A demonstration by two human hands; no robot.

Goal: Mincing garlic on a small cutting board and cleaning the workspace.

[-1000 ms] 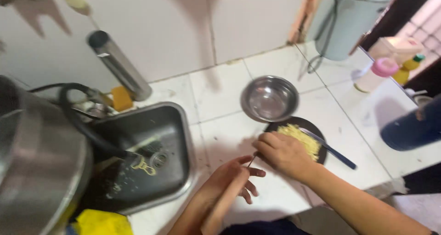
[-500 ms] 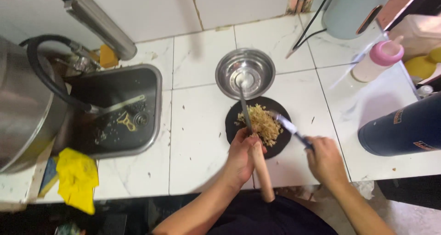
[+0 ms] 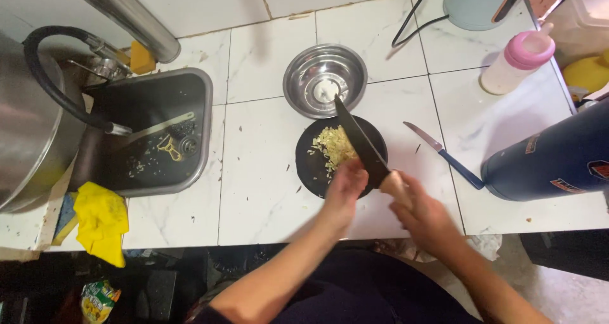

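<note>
A round black board on the white counter carries a heap of chopped pale yellow food. A large knife with a dark blade lies slanted over it, tip toward the steel bowl. My right hand grips the knife's wooden handle at the board's near right edge. My left hand has its fingers curled on the blade close to the handle. A small knife with a blue handle lies loose on the counter to the right.
A sink with a black hose and scraps sits at the left, beside a large steel pot. A yellow cloth hangs at the counter's front edge. A pink-capped bottle, a dark blue flask and a pale kettle stand at the right.
My right hand has let go of the small blue-handled knife, which now lies on the counter, and taken the large knife's handle. My left hand moved from the handle onto the blade.
</note>
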